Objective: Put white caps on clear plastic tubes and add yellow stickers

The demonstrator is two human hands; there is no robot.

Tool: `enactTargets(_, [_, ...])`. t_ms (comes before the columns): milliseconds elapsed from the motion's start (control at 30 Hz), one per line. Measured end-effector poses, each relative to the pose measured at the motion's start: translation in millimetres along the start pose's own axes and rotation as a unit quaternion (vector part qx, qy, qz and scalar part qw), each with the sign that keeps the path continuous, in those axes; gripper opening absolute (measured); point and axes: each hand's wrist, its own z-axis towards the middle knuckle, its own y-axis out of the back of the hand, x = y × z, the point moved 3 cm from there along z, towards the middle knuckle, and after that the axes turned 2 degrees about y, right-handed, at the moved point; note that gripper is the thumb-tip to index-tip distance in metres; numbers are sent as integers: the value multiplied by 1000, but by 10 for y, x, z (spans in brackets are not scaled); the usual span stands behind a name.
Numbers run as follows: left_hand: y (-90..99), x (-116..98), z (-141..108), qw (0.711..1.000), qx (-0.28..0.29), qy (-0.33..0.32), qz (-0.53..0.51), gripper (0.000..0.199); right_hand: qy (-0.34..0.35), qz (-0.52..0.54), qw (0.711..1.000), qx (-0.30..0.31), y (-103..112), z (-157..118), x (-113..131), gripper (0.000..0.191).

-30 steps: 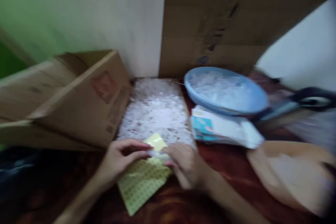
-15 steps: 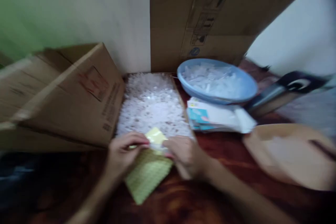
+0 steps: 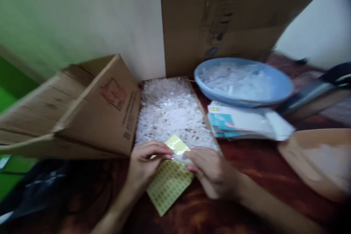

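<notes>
My left hand (image 3: 145, 162) and my right hand (image 3: 212, 170) meet low in the middle of the view, fingers closed in pinches. Between their fingertips is a small whitish, translucent plastic piece (image 3: 179, 158); blur hides its exact kind. Just beneath it lies a yellow sheet (image 3: 171, 186) with rows of small round dots, which looks like a sticker sheet. Its upper part is plain and glossy. Beyond the fingers, a shallow cardboard tray (image 3: 203, 111) holds a mass of small white translucent pieces.
An open cardboard box (image 3: 109, 113) stands at left, with a dark plastic bag (image 3: 41, 186) below it. At right are a blue basin (image 3: 200, 84) of clear plastic pieces, stacked papers (image 3: 246, 122) and a peach-coloured basin (image 3: 296, 161). A big carton (image 3: 189, 22) rises behind.
The view has turned slightly left, so everything sits further right in the picture. Both hands keep their pinch on the small plastic piece above the yellow sheet.
</notes>
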Motion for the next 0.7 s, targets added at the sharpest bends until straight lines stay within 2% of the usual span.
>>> enactTargets(233, [12,58,-82,1000,-1,-6,7,22,35,-9,999,8,-28,-94,-20,24])
enactTargets(433, [18,93,-148,997,3,-41,-57,7,80,-44,995,34,36,-132,6,18])
enactTargets(500, [0,115,-172,996,-1,-6,-87,5,69,-40,997,22,53,-117,10,19])
enactTargets(600, [-62,153,-198,990,14,46,-129,21,55,-17,998,22,37,-107,-1,26])
enactTargets(700, [-96,159,-188,991,39,21,-126,15,45,3,997,57,0,-95,-22,33])
